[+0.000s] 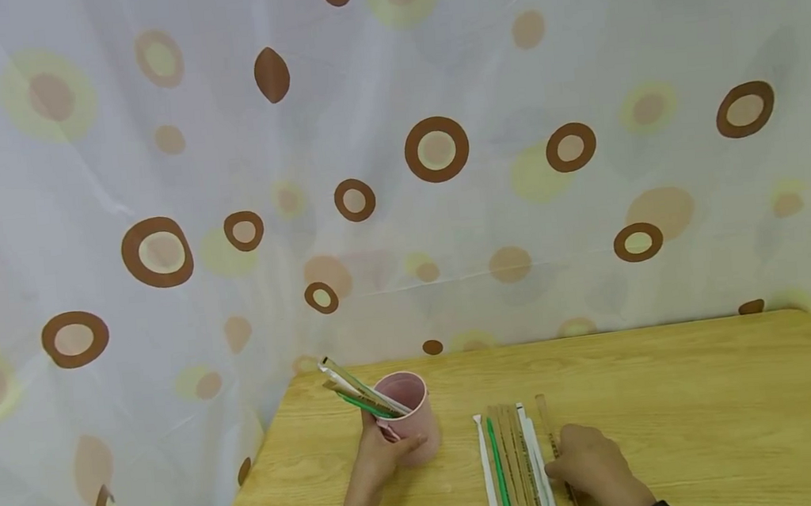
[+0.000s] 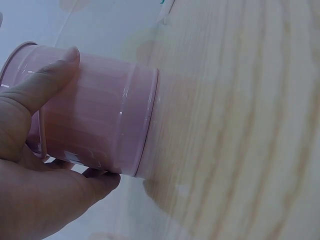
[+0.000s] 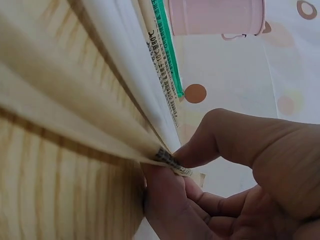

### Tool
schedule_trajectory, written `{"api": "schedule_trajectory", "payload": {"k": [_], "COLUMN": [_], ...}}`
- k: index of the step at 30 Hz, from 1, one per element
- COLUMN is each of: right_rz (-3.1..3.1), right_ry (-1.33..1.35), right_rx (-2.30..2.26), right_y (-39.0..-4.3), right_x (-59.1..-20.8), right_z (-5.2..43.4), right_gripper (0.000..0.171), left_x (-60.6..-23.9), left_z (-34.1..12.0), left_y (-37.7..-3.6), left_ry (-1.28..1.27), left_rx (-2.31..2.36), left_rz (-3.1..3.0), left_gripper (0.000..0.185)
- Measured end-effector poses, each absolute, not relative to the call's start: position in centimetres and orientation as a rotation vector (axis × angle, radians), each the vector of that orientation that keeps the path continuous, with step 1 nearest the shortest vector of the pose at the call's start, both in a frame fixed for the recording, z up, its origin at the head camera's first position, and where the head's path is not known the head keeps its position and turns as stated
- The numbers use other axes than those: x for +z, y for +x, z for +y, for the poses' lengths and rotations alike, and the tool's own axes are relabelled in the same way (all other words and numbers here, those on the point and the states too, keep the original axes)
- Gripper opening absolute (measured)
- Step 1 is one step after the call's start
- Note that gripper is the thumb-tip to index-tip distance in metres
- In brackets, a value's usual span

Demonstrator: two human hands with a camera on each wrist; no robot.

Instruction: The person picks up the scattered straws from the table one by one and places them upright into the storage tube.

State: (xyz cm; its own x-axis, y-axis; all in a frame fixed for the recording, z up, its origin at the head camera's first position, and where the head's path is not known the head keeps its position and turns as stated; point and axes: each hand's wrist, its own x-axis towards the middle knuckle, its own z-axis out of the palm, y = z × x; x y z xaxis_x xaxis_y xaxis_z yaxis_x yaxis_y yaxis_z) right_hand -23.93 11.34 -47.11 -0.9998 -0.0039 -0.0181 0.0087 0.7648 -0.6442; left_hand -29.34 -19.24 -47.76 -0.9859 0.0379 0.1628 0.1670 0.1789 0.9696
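Observation:
My left hand (image 1: 378, 455) grips a pink cup (image 1: 423, 434) with a side handle, standing on the table at the left. In the left wrist view the thumb lies along the cup's wall and other fingers are under its far side. Several wrapped straws (image 1: 355, 390), brown, white and green, lean out of the cup's mouth to the left. My right hand (image 1: 597, 464) pinches a brown paper-wrapped straw (image 1: 543, 415) between thumb and index finger; printing shows on its wrapper (image 3: 167, 156) in the right wrist view. This straw lies at the right end of a row.
Left of the pinched straw, the row holds a white straw (image 1: 487, 469), a green straw (image 1: 500, 476), several brown straws (image 1: 510, 455) and more white ones (image 1: 539, 465), side by side on the wooden table (image 1: 732, 410). A patterned curtain (image 1: 381, 128) hangs behind the table.

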Motion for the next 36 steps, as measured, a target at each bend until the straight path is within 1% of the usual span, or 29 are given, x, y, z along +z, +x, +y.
{"api": "schedule_trajectory", "payload": {"k": [8, 12, 14, 16, 18, 22, 30, 36], "right_rz": [2.929, 2.927, 2.919, 2.908, 2.907, 2.926, 3.007, 3.077], "right_ry": [-0.033, -0.038, -0.034, -0.030, -0.021, -0.008, -0.018, -0.050], "right_rx": [-1.179, -1.220, -1.233, -1.248, -1.261, -1.289, -1.361, -1.460], "right_y": [-24.0, -24.1, -24.1, -24.1, -24.1, -23.9, -23.3, -22.7], "right_x": [-46.3, -45.3, -44.8, -44.3, -43.8, -42.8, -40.7, -39.5], "right_z": [11.4, 11.5, 11.6, 11.7, 11.8, 11.9, 12.0, 11.8], "right_gripper": [0.045, 0.043, 0.037, 0.024, 0.015, 0.025, 0.033, 0.029], "left_x": [-47.6, -47.5, -47.6, -47.6, -47.6, -47.7, -47.6, -47.5], "left_z": [-19.2, -19.1, -19.1, -19.1, -19.2, -19.3, -19.2, -19.2], "left_y": [-29.2, -29.3, -29.4, -29.4, -29.4, -29.4, -29.4, -29.2], "left_ry": [-0.225, -0.227, -0.221, -0.220, -0.219, -0.210, -0.198, -0.207], "left_rx": [-1.964, -1.960, -1.971, -1.982, -1.990, -1.983, -1.975, -1.993], "left_rz": [-2.317, -2.317, -2.312, -2.304, -2.301, -2.317, -2.323, -2.314], "left_gripper": [0.107, 0.108, 0.108, 0.108, 0.108, 0.110, 0.110, 0.110]}}
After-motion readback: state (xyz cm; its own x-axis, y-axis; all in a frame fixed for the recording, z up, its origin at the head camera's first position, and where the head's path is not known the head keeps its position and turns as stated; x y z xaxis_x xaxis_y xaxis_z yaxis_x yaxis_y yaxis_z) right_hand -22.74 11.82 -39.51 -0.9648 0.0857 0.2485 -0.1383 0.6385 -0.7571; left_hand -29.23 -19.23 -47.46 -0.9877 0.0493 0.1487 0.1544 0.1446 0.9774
